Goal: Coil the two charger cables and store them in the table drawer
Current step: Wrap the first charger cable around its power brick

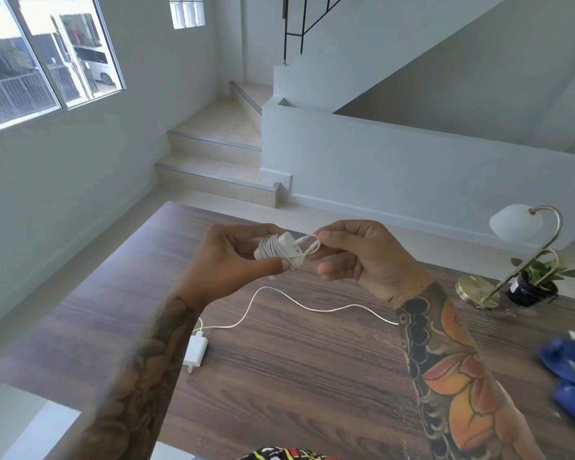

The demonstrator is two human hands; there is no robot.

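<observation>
Nearby, second charger uncoiled on table, lamp, plant.

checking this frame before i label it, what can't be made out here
- Table drawer: not visible in the head view; only the table top shows.
- Second charger cable: its far end runs behind the right forearm.
- Coiled charger: partly covered by the left hand and the right hand fingers, so how its loose end is secured is unclear.
- Blue object: cut off by the right edge, unidentifiable.
</observation>
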